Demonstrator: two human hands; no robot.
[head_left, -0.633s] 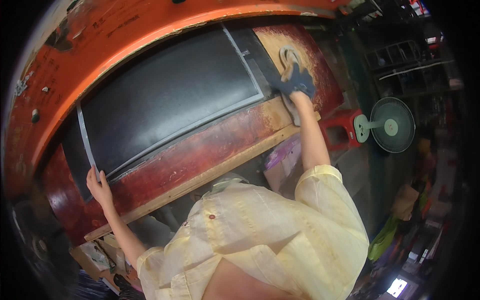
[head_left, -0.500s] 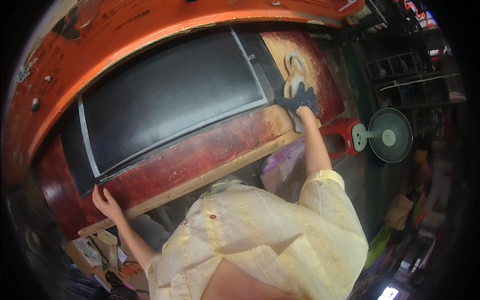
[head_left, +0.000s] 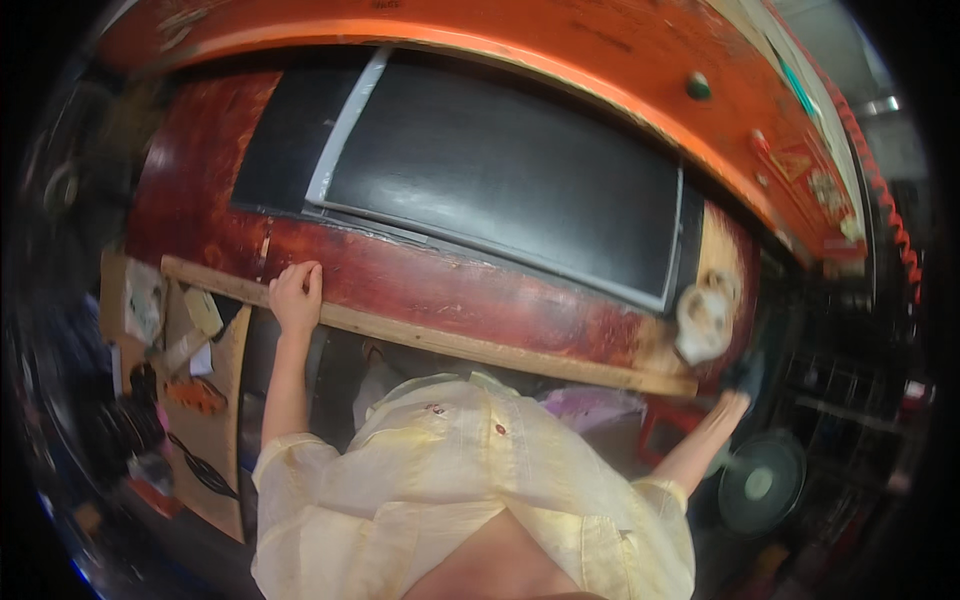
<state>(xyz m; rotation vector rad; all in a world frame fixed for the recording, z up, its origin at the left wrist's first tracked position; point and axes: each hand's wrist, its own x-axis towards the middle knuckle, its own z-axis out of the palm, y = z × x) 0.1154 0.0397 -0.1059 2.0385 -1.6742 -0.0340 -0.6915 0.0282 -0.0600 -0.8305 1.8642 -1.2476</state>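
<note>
My bare left hand (head_left: 297,295) rests at the front edge of the red-brown wooden table (head_left: 480,305), its fingers curled in and nothing visible in them. Out past the table's right end, my right hand (head_left: 742,388) wears a dark glove. It is blurred against the dark background, so its fingers cannot be made out. A black sheet (head_left: 510,165) lies flat across the table, with a grey strip (head_left: 345,130) along its left side and a thin grey edge along its front. Pale ring-shaped pieces (head_left: 706,322) sit at the table's right end, near the right hand.
An orange panel (head_left: 600,60) runs along the table's far side. A pale wooden rail (head_left: 480,352) borders the front. Beyond the right end stand a red stool (head_left: 665,425) and a fan (head_left: 760,483). Cardboard (head_left: 215,450) leans at lower left.
The view has turned, so the table slants differently. My right hand has left the pale rings and moved off the table's right end. My left hand's fingers have gone from stretched out to curled.
</note>
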